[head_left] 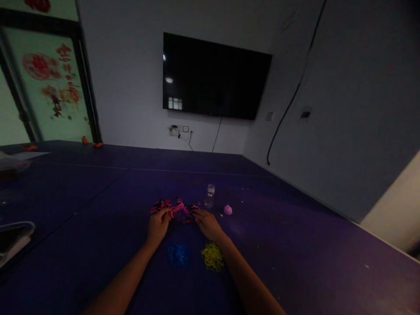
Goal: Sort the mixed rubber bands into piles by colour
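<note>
i count one left hand (pixel 158 225) and one right hand (pixel 209 225) of mine, two in all, and three loose piles: one mixed pink, red and black pile (pixel 179 211), one blue pile (pixel 179 255) and one yellow pile (pixel 212 256). i also see one clear bottle (pixel 209 196), one pink lump (pixel 228 210), one television (pixel 216 78) and one thick dark cable (pixel 290 103). the single strands in each pile are too fine for me to count.

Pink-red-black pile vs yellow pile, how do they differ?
The mixed pile shows several colours; the yellow pile shows one. The mixed pile spreads wider; the yellow pile is more compact. The left hand and right hand are at the mixed pile, not the yellow pile. Both are loose heaps on the purple surface.
</note>
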Demonstrator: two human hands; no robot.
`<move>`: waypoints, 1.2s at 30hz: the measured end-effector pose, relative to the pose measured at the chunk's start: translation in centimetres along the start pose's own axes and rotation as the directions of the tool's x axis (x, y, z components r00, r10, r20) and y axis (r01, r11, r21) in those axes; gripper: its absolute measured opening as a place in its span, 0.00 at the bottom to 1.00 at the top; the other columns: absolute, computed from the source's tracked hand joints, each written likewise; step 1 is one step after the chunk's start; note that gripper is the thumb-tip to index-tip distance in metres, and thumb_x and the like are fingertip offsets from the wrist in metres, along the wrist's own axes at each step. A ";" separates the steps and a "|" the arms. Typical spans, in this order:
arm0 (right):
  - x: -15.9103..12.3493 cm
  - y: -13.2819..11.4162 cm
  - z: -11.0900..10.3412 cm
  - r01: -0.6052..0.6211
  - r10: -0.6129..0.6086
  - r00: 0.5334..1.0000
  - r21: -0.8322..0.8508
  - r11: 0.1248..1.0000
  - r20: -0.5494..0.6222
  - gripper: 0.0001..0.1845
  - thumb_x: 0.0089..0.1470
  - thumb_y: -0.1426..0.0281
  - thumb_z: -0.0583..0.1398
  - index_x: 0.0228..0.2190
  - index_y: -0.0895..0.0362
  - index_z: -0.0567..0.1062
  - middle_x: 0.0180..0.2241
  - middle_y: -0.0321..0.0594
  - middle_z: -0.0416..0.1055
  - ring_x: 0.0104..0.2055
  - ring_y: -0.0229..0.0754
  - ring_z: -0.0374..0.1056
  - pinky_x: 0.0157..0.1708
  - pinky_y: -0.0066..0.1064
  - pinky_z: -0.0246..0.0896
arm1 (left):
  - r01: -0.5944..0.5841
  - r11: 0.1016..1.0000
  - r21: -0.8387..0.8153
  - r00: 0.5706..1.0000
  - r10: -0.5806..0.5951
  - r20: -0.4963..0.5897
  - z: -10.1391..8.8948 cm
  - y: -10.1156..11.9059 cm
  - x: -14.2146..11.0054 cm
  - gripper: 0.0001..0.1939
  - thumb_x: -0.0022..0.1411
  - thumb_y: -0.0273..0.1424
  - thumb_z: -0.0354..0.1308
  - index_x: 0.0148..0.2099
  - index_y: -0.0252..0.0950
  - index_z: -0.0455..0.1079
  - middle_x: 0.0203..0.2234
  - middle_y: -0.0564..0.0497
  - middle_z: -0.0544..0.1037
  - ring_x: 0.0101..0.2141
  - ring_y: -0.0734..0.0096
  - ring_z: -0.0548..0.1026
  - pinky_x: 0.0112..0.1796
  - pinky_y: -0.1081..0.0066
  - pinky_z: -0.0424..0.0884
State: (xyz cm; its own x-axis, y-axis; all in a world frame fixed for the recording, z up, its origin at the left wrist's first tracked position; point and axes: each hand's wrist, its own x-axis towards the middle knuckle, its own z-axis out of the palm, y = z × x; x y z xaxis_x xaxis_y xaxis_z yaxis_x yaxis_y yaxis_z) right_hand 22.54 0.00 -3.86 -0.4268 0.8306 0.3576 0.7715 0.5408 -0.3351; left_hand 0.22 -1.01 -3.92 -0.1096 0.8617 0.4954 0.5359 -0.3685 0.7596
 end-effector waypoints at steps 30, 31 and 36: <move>-0.2 0.4 0.1 0.046 -0.046 0.999 -0.064 0.997 0.007 0.16 0.57 0.74 0.50 0.40 0.56 0.75 0.48 0.42 0.70 0.52 0.42 0.62 0.52 0.34 0.55 | 0.007 1.000 0.012 1.000 -0.007 0.013 0.0 0.0 0.2 0.16 0.57 0.30 0.46 0.39 0.35 0.74 0.21 0.51 0.78 0.22 0.68 0.74 0.25 0.72 0.67; -0.1 0.5 0.1 0.046 -0.045 0.999 -0.068 0.997 0.009 0.16 0.57 0.74 0.50 0.40 0.56 0.75 0.48 0.42 0.70 0.52 0.42 0.62 0.51 0.34 0.55 | 0.010 1.000 0.010 1.000 -0.010 0.018 0.0 0.0 0.2 0.16 0.57 0.30 0.46 0.39 0.35 0.74 0.21 0.51 0.78 0.22 0.69 0.74 0.25 0.73 0.67; -0.2 0.6 0.1 0.019 -0.020 1.000 -0.088 0.996 -0.015 0.15 0.57 0.73 0.50 0.40 0.56 0.75 0.48 0.43 0.70 0.52 0.43 0.62 0.52 0.35 0.55 | 0.019 1.000 -0.008 0.999 -0.019 0.026 -0.1 0.0 0.1 0.16 0.57 0.30 0.46 0.39 0.35 0.74 0.21 0.51 0.77 0.23 0.68 0.75 0.26 0.73 0.68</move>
State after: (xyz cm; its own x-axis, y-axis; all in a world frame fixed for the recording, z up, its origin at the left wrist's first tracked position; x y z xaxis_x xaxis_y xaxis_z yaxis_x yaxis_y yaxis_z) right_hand 23.03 0.11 -4.21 -0.4352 0.8175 0.3771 0.8017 0.5425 -0.2508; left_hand 0.14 -0.90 -3.85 -0.0976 0.8774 0.4697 0.5273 -0.3547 0.7721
